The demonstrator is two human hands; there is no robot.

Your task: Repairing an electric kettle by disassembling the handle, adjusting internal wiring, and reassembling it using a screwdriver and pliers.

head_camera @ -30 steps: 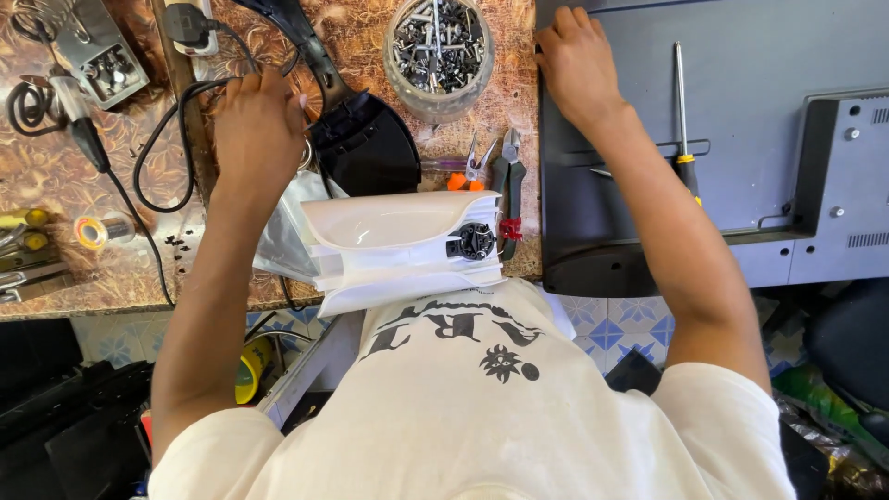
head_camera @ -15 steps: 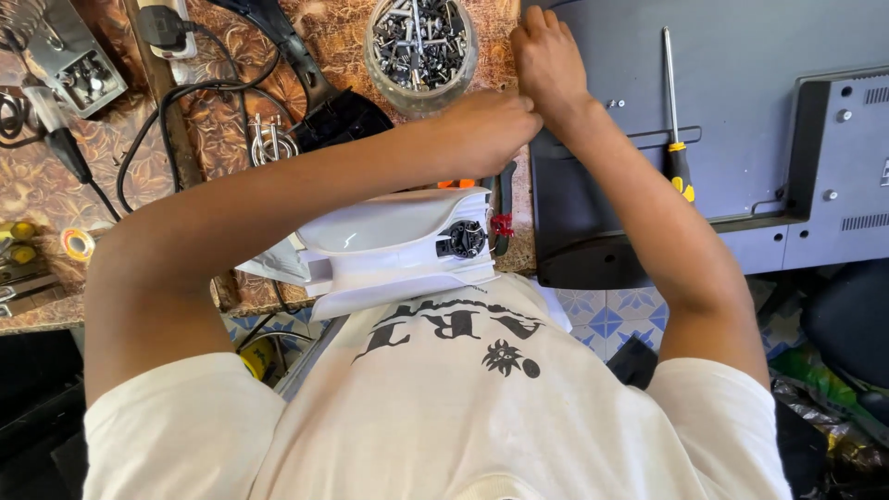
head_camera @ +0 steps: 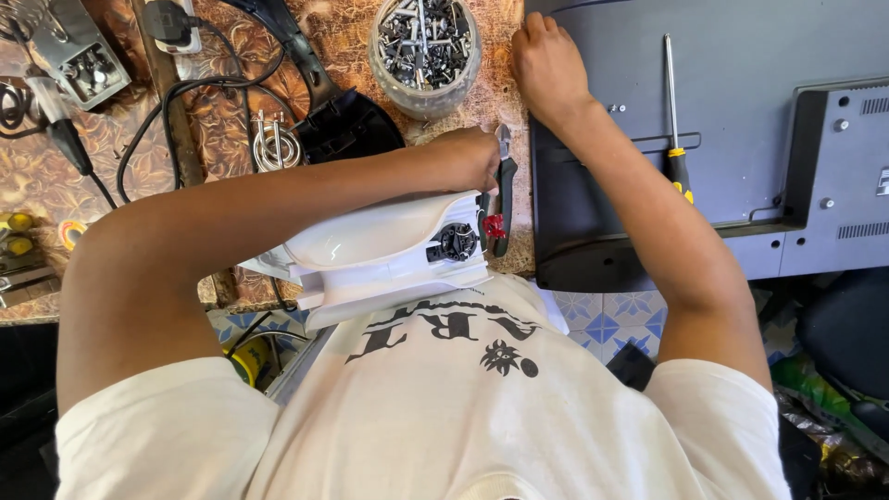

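My left arm crosses in front of my chest, and my left hand (head_camera: pixel 470 159) is closed around the dark-handled pliers (head_camera: pixel 505 199) lying upright on the patterned tabletop. Just below it, a white clothes iron body (head_camera: pixel 370 248) with a black dial (head_camera: pixel 454 243) rests on the table's near edge against my white shirt. My right hand (head_camera: pixel 548 67) sits as a loose fist on the left corner of a dark grey flat-screen back panel (head_camera: pixel 741 83). Its fingers are curled and nothing shows in them.
A clear jar of screws (head_camera: pixel 426 42) stands at the top centre. A yellow-handled screwdriver (head_camera: pixel 674 120) lies on the panel. A black curved cover (head_camera: pixel 350 130), a metal coil (head_camera: pixel 271 148), a black plug and cable (head_camera: pixel 169 20) and a metal part (head_camera: pixel 79 60) crowd the left.
My left hand swung from the left side of the table across to the pliers on the right. My right hand stayed on the panel's corner.
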